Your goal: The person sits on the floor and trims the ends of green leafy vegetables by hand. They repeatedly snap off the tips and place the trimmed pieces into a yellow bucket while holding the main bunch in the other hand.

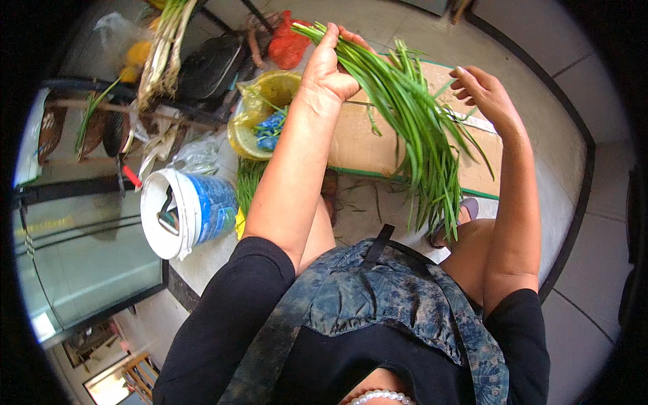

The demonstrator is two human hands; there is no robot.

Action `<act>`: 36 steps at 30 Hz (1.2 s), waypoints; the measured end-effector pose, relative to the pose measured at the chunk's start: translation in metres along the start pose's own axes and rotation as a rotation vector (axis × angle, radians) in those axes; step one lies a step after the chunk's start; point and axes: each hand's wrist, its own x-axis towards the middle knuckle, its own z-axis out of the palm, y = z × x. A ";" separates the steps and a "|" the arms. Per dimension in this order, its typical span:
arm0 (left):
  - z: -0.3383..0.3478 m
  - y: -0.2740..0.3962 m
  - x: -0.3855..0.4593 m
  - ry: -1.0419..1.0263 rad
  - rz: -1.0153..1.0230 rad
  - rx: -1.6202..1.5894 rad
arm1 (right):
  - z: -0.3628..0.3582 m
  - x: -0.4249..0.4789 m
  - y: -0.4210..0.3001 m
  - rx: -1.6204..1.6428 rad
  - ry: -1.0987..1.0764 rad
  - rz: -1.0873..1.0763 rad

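My left hand (331, 66) grips a bunch of long green garlic chives (405, 121) near its cut ends. The leaves fan out and droop toward my knees, over a flattened cardboard box (364, 144) on the floor. To the right of the bunch, my right hand (478, 93) is raised with its fingers loosely bent and apart. A thin green leaf shows by its fingertips; whether it touches them is unclear. More chive stalks (409, 68) lie on the far part of the cardboard, partly behind the bunch.
Left of the cardboard stands a bin lined with a yellow bag (240, 129). Nearer is a white and blue plastic bucket (167, 215) with tools inside. More greens (249, 182) lie beside it. A rack with spring onions (164, 55) and a red bag (288, 43) are farther off.
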 end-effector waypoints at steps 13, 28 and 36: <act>-0.041 0.191 -0.244 0.350 0.801 0.202 | 0.006 0.007 0.015 0.031 -0.069 0.040; -0.142 0.113 -0.348 1.238 0.799 0.525 | 0.040 0.017 0.016 -0.218 -0.212 -0.013; -0.084 0.164 -0.348 1.057 1.459 0.296 | 0.052 0.017 0.014 -0.343 -0.239 -0.020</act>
